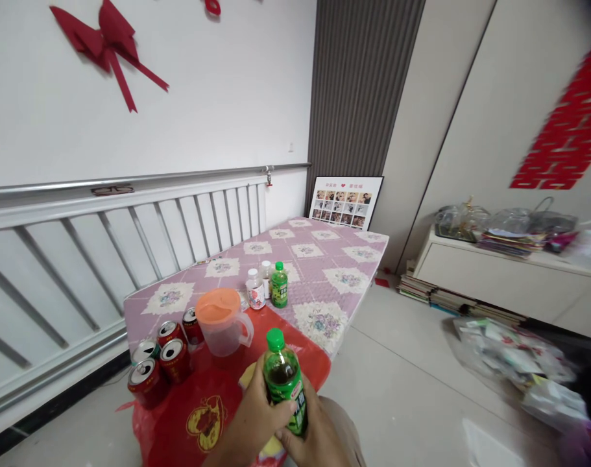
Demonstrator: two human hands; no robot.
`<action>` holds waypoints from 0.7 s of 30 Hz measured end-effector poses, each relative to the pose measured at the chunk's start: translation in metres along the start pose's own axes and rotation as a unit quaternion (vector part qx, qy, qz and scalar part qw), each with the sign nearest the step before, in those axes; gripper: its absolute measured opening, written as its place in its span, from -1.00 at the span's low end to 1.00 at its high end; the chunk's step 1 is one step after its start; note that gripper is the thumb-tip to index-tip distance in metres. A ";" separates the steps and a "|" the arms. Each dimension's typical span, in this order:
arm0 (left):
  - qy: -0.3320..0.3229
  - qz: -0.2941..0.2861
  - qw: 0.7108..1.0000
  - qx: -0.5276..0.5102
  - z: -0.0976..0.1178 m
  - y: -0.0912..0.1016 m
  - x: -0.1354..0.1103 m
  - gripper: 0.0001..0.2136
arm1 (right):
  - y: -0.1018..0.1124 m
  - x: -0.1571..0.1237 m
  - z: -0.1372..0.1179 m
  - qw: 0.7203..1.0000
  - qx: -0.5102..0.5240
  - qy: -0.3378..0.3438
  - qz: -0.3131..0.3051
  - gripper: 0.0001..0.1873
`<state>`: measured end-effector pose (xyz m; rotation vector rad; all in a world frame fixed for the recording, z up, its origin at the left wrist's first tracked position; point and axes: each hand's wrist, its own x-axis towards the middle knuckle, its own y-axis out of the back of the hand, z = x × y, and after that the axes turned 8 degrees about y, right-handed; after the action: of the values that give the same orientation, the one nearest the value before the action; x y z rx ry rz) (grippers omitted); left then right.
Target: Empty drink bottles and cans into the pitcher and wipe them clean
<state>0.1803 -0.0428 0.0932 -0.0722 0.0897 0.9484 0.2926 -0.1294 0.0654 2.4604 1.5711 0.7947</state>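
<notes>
A green-capped tea bottle (284, 379) sits directly between my left hand (256, 412) and my right hand (317, 425), in front of me over the near end of the lilac, flower-patterned bench (307, 282). My left hand wraps its left side, my right hand its right side, and the fingers (259, 376) of both are clamped on the body, so no gap parts the bottle from either grip. My left thumb (286, 410) lies across the front, with my right thumb (290, 442) below it, nearer the base. The long axis leans: the cap (276, 339) points up, away from me and a little left, while the lower end comes toward me and slightly right. The cap stands clear above my fingers, my left hand looking a touch nearer to it. My hands hide the base, so I cannot tell whether it rests on anything. Around them show a piece of yellow cloth (247, 375) and a red plastic sheet (215, 383). Beyond the cap, well apart from my fingers, a 2nd tea bottle (279, 287) stands upright beside 2 small white-capped bottles (255, 290); an orange-lidded pitcher (222, 332) stands to the left, with 5 drink cans (173, 360) clustered past it.
</notes>
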 end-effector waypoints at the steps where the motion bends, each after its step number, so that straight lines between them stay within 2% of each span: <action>1: 0.002 0.004 1.000 0.008 -0.003 -0.003 0.002 -0.28 | -0.002 -0.001 0.003 1.000 -0.010 0.004 0.016 -0.22; 4: 0.000 -0.004 1.000 0.027 -0.010 -0.011 0.006 -0.21 | -0.003 -0.004 0.011 0.998 -0.026 -0.001 0.056 -0.36; 7: -0.026 -0.091 0.995 0.015 -0.012 -0.013 0.012 -0.18 | 0.005 -0.004 0.020 0.996 -0.037 -0.039 0.073 -0.48; 9: -0.046 -0.131 0.990 0.018 -0.013 -0.012 0.018 -0.25 | 0.013 -0.002 0.027 0.994 -0.027 -0.066 0.077 -0.49; 10: -0.048 -0.120 0.991 0.041 -0.014 -0.012 0.021 -0.32 | 0.018 0.000 0.031 0.993 -0.019 -0.078 0.085 -0.47; 12: -0.033 -0.044 0.988 0.142 -0.020 -0.012 0.031 -0.45 | 0.029 0.004 0.038 0.990 -0.009 -0.097 0.101 -0.43; 14: -0.015 0.037 0.957 0.287 -0.033 -0.014 0.042 -0.47 | 0.038 0.011 0.043 0.986 -0.012 -0.114 0.122 -0.42; 17: 0.013 0.038 0.889 0.456 -0.061 -0.018 0.056 -0.42 | 0.047 0.022 0.045 0.981 -0.013 -0.124 0.148 -0.44; 19: 0.048 0.037 0.862 0.503 -0.080 -0.020 0.063 -0.40 | 0.050 0.031 0.047 0.980 -0.009 -0.118 0.159 -0.47; 21: 0.058 0.042 0.847 0.527 -0.095 -0.020 0.066 -0.41 | 0.049 0.041 0.053 0.981 -0.010 -0.105 0.165 -0.47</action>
<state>0.2302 -0.0110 -0.0075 0.9044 0.7205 0.8725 0.3712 -0.1066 0.0527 2.7244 1.0957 0.5585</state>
